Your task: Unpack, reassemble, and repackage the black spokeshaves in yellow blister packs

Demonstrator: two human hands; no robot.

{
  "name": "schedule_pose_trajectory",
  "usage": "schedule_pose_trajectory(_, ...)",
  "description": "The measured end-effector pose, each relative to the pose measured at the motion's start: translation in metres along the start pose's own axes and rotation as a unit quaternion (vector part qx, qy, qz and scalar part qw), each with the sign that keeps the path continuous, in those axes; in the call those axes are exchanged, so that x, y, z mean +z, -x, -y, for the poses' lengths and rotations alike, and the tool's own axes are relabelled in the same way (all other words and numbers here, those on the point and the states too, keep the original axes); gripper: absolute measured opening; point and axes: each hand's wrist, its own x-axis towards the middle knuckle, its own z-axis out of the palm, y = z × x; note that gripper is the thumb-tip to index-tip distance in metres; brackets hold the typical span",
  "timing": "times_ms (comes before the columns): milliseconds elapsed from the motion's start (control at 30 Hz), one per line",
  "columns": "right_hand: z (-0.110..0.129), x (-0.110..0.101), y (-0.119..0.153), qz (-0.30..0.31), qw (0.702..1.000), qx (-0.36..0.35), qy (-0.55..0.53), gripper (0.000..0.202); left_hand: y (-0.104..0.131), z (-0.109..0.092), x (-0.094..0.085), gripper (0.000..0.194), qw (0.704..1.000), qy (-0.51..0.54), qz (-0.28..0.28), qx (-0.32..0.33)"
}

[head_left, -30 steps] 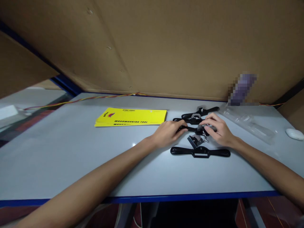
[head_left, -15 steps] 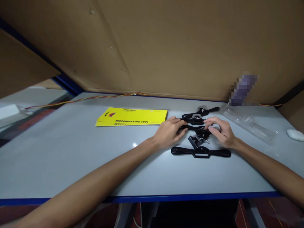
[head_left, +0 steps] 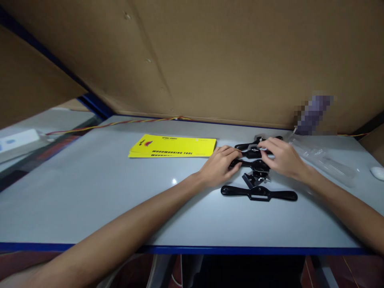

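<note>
Several black two-handled tools lie in rows on the grey table. The nearest black tool body (head_left: 259, 193) has a slot in its middle and lies bare. Just behind it are loose metal parts (head_left: 255, 179), a plate and small screws. My left hand (head_left: 220, 165) rests with curled fingers on the left handle of the black tool (head_left: 246, 163) behind those parts. My right hand (head_left: 280, 157) is over the right side of the farther black tool (head_left: 254, 152), thumb and fingers bent close to its middle; its fingertips partly hide what they touch.
Yellow printed cards (head_left: 177, 147) lie stacked left of my hands. Clear plastic packaging (head_left: 330, 162) is at the right, near a white rounded object (head_left: 377, 173). A cardboard wall (head_left: 210, 60) stands behind; a red and yellow wire runs along the back.
My right hand has moved back from the middle tool to the one behind it. My left hand stays on the handle. The whole view has shifted slightly.
</note>
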Motion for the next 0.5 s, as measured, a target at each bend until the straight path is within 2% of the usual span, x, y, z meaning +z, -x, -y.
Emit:
schedule_pose_trajectory(100,-0.018,-0.002,-0.018,0.123,0.992,0.017,-0.03,0.023,0.0,-0.001,-0.001,0.037,1.0,-0.002,-0.004,0.004)
schedule_pose_trajectory(167,-0.03,0.0,-0.024,0.162,0.984,0.015,-0.078,0.022,0.0,0.0,-0.001,0.04,1.0,-0.005,-0.004,0.007)
schedule_pose_trajectory(300,-0.043,0.01,-0.024,0.144,0.974,0.041,-0.168,0.022,0.0,0.002,0.001,0.042,1.0,-0.011,-0.005,0.021)
schedule_pose_trajectory(500,-0.042,0.014,-0.014,0.124,0.965,0.054,-0.226,0.024,0.0,0.001,0.001,0.042,1.0,-0.014,-0.003,0.026)
